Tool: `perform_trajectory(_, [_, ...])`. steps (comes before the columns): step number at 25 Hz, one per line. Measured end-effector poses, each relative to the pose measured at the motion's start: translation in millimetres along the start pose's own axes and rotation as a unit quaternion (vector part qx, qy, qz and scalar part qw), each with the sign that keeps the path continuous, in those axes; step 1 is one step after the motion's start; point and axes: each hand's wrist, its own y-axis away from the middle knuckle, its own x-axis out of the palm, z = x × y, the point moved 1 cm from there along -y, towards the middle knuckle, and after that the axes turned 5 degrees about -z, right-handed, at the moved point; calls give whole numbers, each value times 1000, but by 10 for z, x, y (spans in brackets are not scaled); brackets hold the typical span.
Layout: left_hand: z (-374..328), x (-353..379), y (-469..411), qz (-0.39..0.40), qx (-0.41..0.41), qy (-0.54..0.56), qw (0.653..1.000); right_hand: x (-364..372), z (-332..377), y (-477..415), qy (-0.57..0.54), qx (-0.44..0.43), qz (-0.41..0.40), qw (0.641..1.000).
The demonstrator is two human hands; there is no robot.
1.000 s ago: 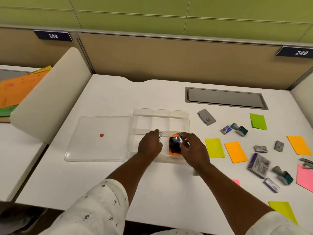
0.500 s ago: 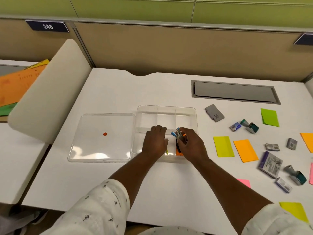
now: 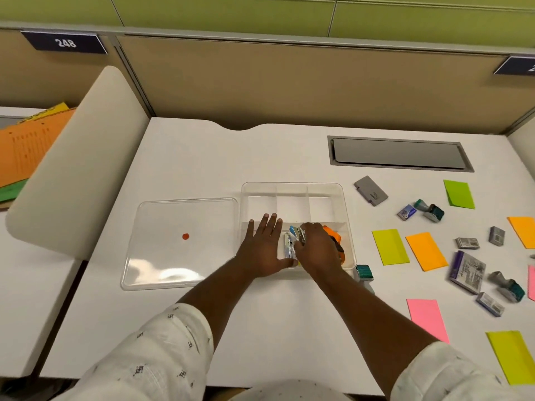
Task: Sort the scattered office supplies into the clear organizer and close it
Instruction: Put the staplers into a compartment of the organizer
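Note:
The clear organizer [image 3: 292, 188] sits open mid-desk, its flat lid [image 3: 179, 241] lying to its left. My left hand [image 3: 265, 247] lies flat, fingers straight, over the organizer's near-left compartment. My right hand [image 3: 317, 250] curls over a blue-and-silver stapler [image 3: 293, 238] in the near row. A second silvery stapler [image 3: 288, 246] lies between my hands. An orange-and-black item [image 3: 334, 237] sits in the near-right compartment, partly hidden by my right hand.
Right of the organizer lie sticky notes: yellow [image 3: 389, 246], orange [image 3: 425, 250], green [image 3: 459, 193], pink [image 3: 427, 318]. Among them are teal stamps [image 3: 432, 211], staple boxes [image 3: 466, 243], a grey case [image 3: 370, 190]. A teal stamp [image 3: 363, 273] touches the organizer's corner. A cable hatch [image 3: 398, 153] is behind.
My left hand has uncurled and now lies flat. My right hand has lowered the blue stapler into the organizer's near row. The camera has moved closer.

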Motion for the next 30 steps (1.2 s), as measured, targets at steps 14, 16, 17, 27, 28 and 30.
perform_trajectory(14, [-231,-223,-45,-54,72,1,996,-300,-298,305,59,-30,-70,995])
perform_trajectory(16, [-341,-286,-67,-57,84,1,995,-391,-417,347,65,-21,-72,995])
perform_trajectory(17, [-422,-319,-87,-59,91,-3,994,-447,-485,361,64,-16,-80,995])
perform_trajectory(27, [-1724,-304,-518,-73,132,-31,988,-1093,-1627,356,61,6,-109,992])
perform_trajectory(28, [-1912,-273,-587,-70,129,-32,989,-1183,-1799,343,59,5,-108,992])
perform_trajectory(30, [-2334,-189,-721,-70,124,-27,989,-1379,-2186,314,45,1,-109,993])
